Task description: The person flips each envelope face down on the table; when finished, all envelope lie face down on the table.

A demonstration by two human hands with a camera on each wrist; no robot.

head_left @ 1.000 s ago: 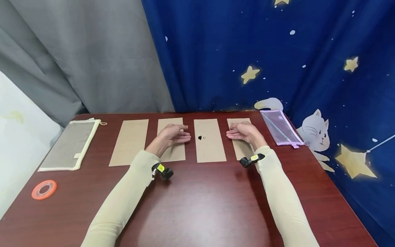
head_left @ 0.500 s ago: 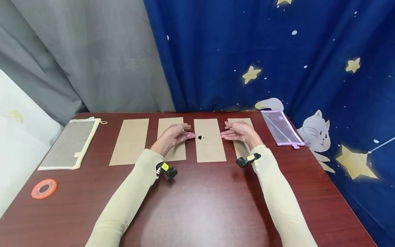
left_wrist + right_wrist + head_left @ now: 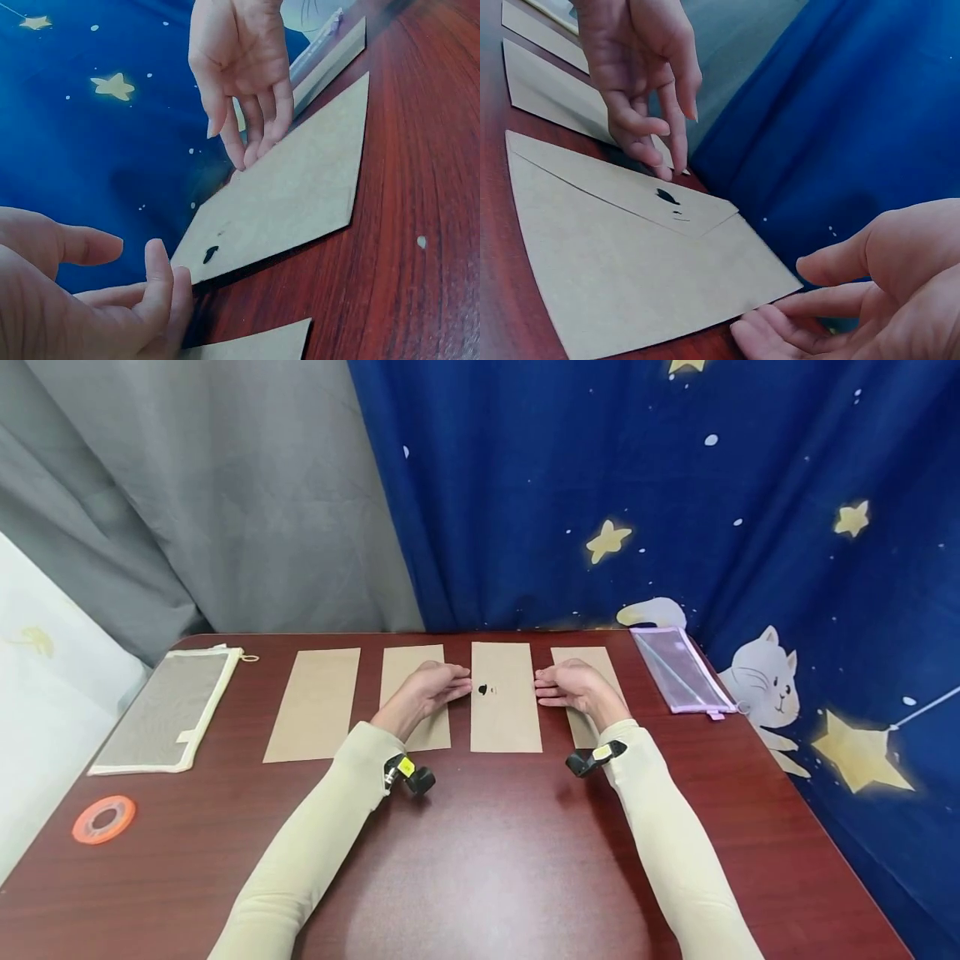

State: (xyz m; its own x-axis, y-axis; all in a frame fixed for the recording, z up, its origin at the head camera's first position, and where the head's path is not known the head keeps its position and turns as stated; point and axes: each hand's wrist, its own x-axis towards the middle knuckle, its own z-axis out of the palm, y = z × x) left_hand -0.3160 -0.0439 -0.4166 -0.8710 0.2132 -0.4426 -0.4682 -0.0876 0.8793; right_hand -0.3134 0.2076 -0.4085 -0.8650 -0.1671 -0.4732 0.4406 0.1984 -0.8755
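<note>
Envelope [image 3: 506, 714] lies closed (contents hidden) between both hands [image 3: 429, 688] [image 3: 576, 685].

A gray curtain [image 3: 240, 502] and starry blue curtain [image 3: 660, 468] hang behind a reddish-brown table [image 3: 480, 852]

head-view clock count: 4 tan paper rectangles [image 3: 315, 706] [image 3: 435, 731] [image 3: 506, 718] [image 3: 579, 727], middle-ish | 2 mesh pouches [image 3: 161, 710] [image 3: 682, 668], 9 and 3 | 1 orange ring [image 3: 84, 824], 8ish | 2 hands [image 3: 425, 690] [image 3: 576, 687] lol

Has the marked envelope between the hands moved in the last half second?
Yes, slightly. The envelope's near end has swung left, closer to the brown paper on that side, and its far end shows nearer the back edge of the table.
</note>
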